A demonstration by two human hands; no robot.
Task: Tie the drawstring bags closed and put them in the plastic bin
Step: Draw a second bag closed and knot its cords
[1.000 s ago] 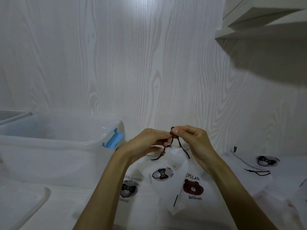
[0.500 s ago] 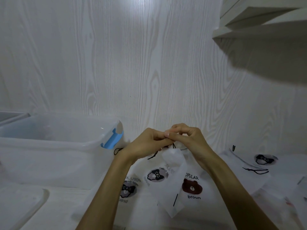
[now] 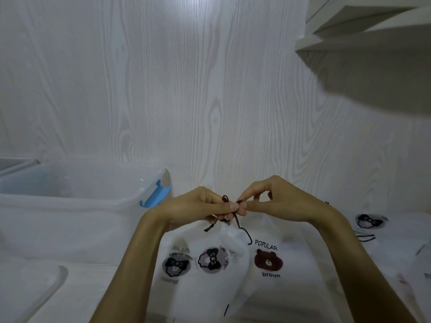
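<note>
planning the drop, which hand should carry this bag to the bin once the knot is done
Left, probably. The plastic bin sits on the left hand's side, open-topped. The right hand would cross over. Both now pinch the drawstring.

A translucent, glossy plastic bin (image 3: 77, 194), thin matt white cloth bag (image 3: 231, 271) with dark cord (image 3: 242, 229), pale wood-grain wall (image 3: 186, 89).

Two bare forearms, no sleeves

Left hand (image 3: 198, 206) and right hand (image 3: 275, 201) pinch the dark drawstring (image 3: 238, 221); white bag (image 3: 231, 264) apparently hangs below.
</note>
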